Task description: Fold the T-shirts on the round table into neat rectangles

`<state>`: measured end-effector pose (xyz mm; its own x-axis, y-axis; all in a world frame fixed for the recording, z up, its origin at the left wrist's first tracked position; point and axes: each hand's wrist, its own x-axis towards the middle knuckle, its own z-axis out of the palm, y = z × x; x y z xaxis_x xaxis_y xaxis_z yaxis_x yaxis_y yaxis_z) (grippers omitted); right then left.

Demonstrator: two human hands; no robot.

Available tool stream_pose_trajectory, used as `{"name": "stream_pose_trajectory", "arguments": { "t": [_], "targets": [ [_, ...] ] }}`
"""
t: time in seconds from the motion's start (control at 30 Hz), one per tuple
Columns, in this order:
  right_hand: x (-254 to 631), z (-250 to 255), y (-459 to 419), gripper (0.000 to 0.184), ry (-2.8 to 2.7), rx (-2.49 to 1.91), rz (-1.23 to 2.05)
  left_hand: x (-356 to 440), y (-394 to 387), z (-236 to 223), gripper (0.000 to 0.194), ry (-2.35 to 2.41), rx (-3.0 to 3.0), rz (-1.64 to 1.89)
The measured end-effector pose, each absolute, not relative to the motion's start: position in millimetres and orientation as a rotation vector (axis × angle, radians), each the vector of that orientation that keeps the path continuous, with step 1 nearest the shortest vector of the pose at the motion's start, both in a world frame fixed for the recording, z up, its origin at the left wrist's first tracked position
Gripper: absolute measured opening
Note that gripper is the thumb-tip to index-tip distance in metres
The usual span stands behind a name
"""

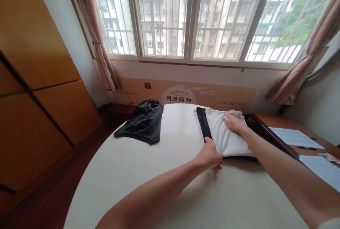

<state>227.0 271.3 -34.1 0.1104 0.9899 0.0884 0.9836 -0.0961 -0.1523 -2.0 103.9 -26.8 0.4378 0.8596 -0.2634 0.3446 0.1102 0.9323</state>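
Note:
A folded white garment (232,143) lies on the right part of a round white table (127,172). Black cloth (203,122) shows along its left side and beneath its front edge; whether it belongs to the same piece I cannot tell. My left hand (211,154) is closed on the white garment's near left corner. Farther back, my right hand (234,122) rests on top of the garment, fingers stretched over the fabric. Creases run through the cloth between both hands. Beige cloth (237,114) peeks out behind the right hand. Apart from these lies a rumpled black garment (145,122) at the far left.
A wooden desk (268,118) with paper sheets (294,137) adjoins the table at the right. Behind stand a printed cardboard panel (151,92) and a barred window (164,20) with tied curtains (99,51). A wooden cabinet (39,55) fills the left.

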Motion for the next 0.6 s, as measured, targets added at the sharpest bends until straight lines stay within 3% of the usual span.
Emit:
{"name": "stream_pose_trajectory", "arguments": {
  "t": [0.27, 0.6],
  "targets": [
    [155.7, -43.9, 297.4, 0.062, -2.254, -1.98, 0.089, -5.5, 97.4, -16.0, 0.077, 1.143, 1.494, 0.523],
    [139.2, -25.7, 290.7, 0.065, -2.167, -1.964, 0.048, -4.4, 98.5, -25.1, 0.085, 1.115, 1.426, 0.489]
  ]
}}
